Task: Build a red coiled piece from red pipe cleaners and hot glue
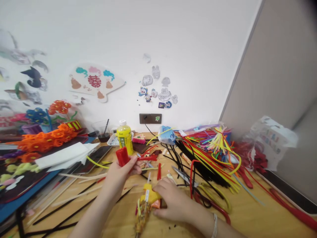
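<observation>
My left hand (pixel 121 176) is raised above the table and pinches a short red bundle of chenille pipe cleaners (pixel 123 156) between thumb and fingers. My right hand (pixel 173 199) lies low on the wooden table (pixel 242 208), its fingers over a yellow pipe-cleaner craft piece (pixel 149 194). A golden-brown twisted part (pixel 142 215) extends from that piece toward me, and a thin stem stands up from its top. My fingers hide part of the yellow piece.
Steel scissors (pixel 182 175) lie by my right hand, beside a heap of multicoloured pipe cleaners (pixel 205 155). A yellow bottle (pixel 125 137) stands at the back. Orange pipe-cleaner flowers (pixel 47 142) fill the left side, with long sticks (pixel 64 198) below them.
</observation>
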Action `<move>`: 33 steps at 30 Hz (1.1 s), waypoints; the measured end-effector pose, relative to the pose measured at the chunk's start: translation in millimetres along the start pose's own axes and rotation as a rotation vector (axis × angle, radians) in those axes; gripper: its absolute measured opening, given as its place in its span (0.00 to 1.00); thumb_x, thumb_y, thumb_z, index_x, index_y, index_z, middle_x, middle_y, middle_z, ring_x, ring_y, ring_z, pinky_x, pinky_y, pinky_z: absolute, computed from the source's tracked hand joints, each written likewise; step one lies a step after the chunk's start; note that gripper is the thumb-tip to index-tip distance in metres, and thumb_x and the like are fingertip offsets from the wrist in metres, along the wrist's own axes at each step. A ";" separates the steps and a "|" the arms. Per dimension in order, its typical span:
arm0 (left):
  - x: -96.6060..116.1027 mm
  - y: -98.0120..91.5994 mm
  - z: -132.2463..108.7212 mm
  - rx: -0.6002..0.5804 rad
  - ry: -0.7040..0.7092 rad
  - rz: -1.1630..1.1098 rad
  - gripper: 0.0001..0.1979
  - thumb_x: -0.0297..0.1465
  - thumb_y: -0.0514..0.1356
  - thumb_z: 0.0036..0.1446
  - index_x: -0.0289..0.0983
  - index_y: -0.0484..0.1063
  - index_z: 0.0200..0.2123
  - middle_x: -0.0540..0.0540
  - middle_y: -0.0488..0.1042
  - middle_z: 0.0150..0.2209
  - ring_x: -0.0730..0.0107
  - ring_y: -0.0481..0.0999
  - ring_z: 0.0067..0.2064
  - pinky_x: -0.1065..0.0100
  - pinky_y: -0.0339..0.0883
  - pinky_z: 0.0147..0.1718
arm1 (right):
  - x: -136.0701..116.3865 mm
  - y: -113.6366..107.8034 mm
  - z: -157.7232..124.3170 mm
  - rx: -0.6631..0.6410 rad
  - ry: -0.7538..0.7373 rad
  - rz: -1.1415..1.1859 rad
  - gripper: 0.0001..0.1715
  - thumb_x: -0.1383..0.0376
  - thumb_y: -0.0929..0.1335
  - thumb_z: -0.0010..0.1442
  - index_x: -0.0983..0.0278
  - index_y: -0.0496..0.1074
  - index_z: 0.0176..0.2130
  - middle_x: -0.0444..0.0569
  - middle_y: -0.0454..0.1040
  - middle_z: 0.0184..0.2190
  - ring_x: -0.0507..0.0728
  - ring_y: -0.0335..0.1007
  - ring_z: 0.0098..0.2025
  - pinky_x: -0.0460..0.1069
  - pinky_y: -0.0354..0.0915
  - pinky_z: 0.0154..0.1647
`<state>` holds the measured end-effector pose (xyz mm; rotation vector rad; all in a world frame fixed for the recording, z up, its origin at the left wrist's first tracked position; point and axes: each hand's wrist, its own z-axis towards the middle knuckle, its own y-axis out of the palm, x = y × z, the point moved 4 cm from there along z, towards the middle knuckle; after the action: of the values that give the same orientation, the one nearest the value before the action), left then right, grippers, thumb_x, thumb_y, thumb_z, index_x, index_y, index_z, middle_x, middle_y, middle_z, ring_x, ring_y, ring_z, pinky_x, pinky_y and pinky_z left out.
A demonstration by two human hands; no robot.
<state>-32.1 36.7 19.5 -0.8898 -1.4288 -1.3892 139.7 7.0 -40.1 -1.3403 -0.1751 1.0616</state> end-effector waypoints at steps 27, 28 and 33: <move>-18.8 25.6 -13.9 -0.338 -0.182 0.206 0.13 0.37 0.67 0.43 0.35 0.69 0.22 0.51 0.74 0.19 0.73 0.71 0.19 0.70 0.67 0.23 | 29.2 -38.0 -8.1 0.238 0.397 1.316 0.18 0.58 0.75 0.44 0.67 0.73 0.33 0.45 0.76 0.24 0.49 0.70 0.22 0.45 0.67 0.26; -18.9 26.1 -14.5 -0.325 -0.188 0.193 0.13 0.37 0.67 0.43 0.35 0.69 0.21 0.51 0.74 0.19 0.73 0.71 0.19 0.70 0.67 0.23 | 28.0 -37.7 -8.0 0.261 0.407 1.318 0.17 0.59 0.75 0.44 0.67 0.73 0.32 0.45 0.76 0.24 0.49 0.70 0.22 0.45 0.67 0.27; -23.5 26.9 -15.9 -0.257 -0.237 0.084 0.13 0.35 0.69 0.40 0.34 0.70 0.22 0.51 0.74 0.18 0.75 0.70 0.19 0.73 0.65 0.21 | 24.1 -33.7 -8.0 0.370 0.434 1.399 0.15 0.62 0.76 0.41 0.66 0.72 0.28 0.44 0.75 0.22 0.50 0.71 0.25 0.46 0.67 0.28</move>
<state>2.6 26.0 4.9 -1.3021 -1.3865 -1.4620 175.7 22.9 -24.9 -1.2297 1.4009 1.7365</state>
